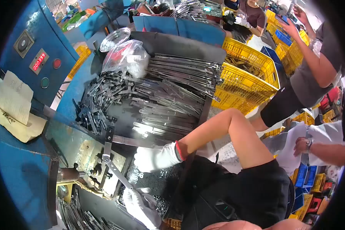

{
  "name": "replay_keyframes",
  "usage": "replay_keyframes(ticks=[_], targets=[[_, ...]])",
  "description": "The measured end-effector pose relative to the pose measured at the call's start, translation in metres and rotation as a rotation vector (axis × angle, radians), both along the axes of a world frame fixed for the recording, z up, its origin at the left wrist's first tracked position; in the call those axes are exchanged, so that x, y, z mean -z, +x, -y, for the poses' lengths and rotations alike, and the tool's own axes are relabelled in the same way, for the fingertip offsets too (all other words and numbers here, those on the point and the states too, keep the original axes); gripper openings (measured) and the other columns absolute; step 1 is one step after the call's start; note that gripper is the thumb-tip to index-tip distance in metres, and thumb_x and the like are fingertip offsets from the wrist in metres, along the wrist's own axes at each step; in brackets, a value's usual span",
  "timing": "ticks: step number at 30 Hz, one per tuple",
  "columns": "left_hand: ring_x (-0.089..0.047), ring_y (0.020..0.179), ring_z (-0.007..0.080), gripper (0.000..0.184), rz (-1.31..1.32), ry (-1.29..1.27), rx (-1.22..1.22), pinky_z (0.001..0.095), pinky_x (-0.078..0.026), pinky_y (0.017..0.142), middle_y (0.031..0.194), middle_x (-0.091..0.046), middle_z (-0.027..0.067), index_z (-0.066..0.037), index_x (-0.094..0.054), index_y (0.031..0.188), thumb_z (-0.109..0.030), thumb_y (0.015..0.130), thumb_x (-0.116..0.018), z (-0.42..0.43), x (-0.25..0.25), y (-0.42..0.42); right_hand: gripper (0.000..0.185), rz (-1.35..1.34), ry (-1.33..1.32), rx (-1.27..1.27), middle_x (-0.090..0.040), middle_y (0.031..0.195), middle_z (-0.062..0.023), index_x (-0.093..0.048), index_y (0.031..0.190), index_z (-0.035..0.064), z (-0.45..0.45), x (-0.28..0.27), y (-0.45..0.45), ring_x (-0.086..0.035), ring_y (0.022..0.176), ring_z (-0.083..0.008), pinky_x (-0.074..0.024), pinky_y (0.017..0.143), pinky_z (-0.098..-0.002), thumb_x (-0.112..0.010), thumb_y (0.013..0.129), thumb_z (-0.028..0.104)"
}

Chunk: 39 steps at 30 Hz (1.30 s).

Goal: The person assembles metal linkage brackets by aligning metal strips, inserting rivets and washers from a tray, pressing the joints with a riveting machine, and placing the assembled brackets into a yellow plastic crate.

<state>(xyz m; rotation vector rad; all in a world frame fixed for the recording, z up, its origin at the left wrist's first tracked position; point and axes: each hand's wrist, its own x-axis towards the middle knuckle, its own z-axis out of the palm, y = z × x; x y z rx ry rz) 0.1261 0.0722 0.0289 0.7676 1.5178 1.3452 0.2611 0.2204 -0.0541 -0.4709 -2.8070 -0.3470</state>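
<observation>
Here, the jointed strip [119, 174] juts upward from the left grip [138, 205].

Bare tray [123, 115] patch between metal piles [99, 96], plastic bag [123, 57] beyond; blue machine [51, 28] alongside

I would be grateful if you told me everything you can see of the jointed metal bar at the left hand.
The jointed metal bar looks like steel: two flat, straight strips meeting at an angle at a round, bright pivot. The upper strip is darker, with small holes towards its far end; the lower is paler grey and shinier. Its lower end is in the fingers of the gloved left hand. It crosses in front of the machine's fixture; whether they touch is unclear.
</observation>
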Motion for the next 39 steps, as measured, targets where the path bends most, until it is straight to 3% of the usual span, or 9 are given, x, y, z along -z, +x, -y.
replay_keyframes(ticks=[3,7,9,12,22,28,29,34,39], targets=[[-0.04,0.042,0.0061,0.043,-0.089,0.008,-0.003,0.019,-0.025,0.037,0.075,-0.059,0.0073,0.002,-0.047,0.137,-0.027,0.106,-0.047,-0.001,0.005,0.001,0.008,-0.114,-0.06,-0.026,-0.061,0.075,-0.0018,-0.063,0.071,0.0152,-0.003,0.001,0.005,-0.063,0.074,-0.0231,-0.0487,0.06,-0.0434,-0.068,0.07,0.021],[-0.044,0.044,0.0068,0.044,-0.193,0.077,0.142,0.0185,-0.033,0.041,0.079,-0.062,0.0065,0.0,-0.048,0.139,-0.026,0.104,-0.048,-0.001,0.018,-0.005,0.014,-0.555,-1.378,-0.181,-0.069,0.093,-0.0105,-0.068,0.098,0.0028,0.005,-0.046,0.02,-0.066,0.085,-0.0215,-0.0512,0.075,-0.0351,-0.068,0.088,0.013],[-0.045,0.047,0.007,0.045,-0.081,0.004,0.258,0.0187,-0.035,0.043,0.08,-0.063,0.006,-0.001,-0.05,0.138,-0.03,0.103,-0.052,-0.001,0.007,-0.011,0.022,-0.548,-2.044,-0.223,-0.068,0.092,-0.0024,-0.066,0.114,0.0004,0.018,-0.034,0.013,-0.061,0.079,-0.0092,-0.05,0.069,-0.0268,-0.066,0.094,0.01],[-0.047,0.05,0.0071,0.046,0.038,-0.078,0.378,0.0188,-0.036,0.046,0.082,-0.065,0.0054,-0.003,-0.052,0.136,-0.034,0.102,-0.055,0.0,-0.006,-0.016,0.027,-0.678,-2.403,-0.176,-0.066,0.09,0.0037,-0.067,0.119,0.0023,0.03,-0.025,0.017,-0.055,0.071,-0.0024,-0.0445,0.061,-0.0201,-0.068,0.094,0.012],[-0.046,0.049,0.007,0.045,-0.09,-0.055,0.131,0.0189,-0.036,0.045,0.082,-0.064,0.0054,-0.003,-0.052,0.137,-0.032,0.103,-0.053,0.011,-0.008,0.016,0.039,-0.785,-2.28,-0.195,-0.069,0.095,0.0001,-0.063,0.128,-0.0001,0.056,-0.021,0.021,-0.058,0.077,-0.0034,-0.0483,0.066,-0.0206,-0.07,0.094,0.016],[-0.046,0.049,0.0069,0.045,-0.109,-0.042,0.065,0.0189,-0.036,0.045,0.081,-0.064,0.0054,-0.003,-0.051,0.137,-0.031,0.103,-0.053,0.015,-0.008,0.025,0.019,-0.838,-2.345,-0.06,-0.066,0.083,0.0047,-0.07,0.11,0.0045,0.067,-0.04,0.023,-0.055,0.072,-0.0025,-0.0462,0.063,-0.0202,-0.065,0.093,0.012],[-0.046,0.049,0.0069,0.045,-0.112,-0.04,0.061,0.0189,-0.036,0.045,0.081,-0.064,0.0054,-0.002,-0.051,0.137,-0.031,0.103,-0.052,0.015,-0.007,0.026,0.027,-0.799,-2.318,-0.059,-0.069,0.091,0.0023,-0.067,0.118,0.0042,0.064,-0.035,0.024,-0.059,0.076,-0.002,-0.0489,0.066,-0.0195,-0.07,0.094,0.016],[-0.046,0.048,0.0068,0.044,-0.121,-0.043,0.057,0.0189,-0.036,0.044,0.081,-0.063,0.0054,-0.002,-0.051,0.137,-0.03,0.103,-0.052,0.013,-0.01,0.028,0.017,-0.792,-2.037,-0.126,-0.068,0.084,0.0035,-0.071,0.107,0.0038,0.062,-0.037,0.029,-0.059,0.076,-0.0047,-0.0486,0.066,-0.0235,-0.067,0.096,0.017],[-0.046,0.048,0.0068,0.043,-0.136,-0.048,0.069,0.0189,-0.036,0.044,0.081,-0.063,0.0053,-0.002,-0.051,0.138,-0.029,0.103,-0.051,0.008,-0.012,0.032,0.022,-0.707,-2.084,0.067,-0.069,0.085,0.0014,-0.073,0.105,0.0041,0.061,-0.057,0.038,-0.061,0.072,-0.0065,-0.0485,0.063,-0.0253,-0.067,0.097,0.024]])
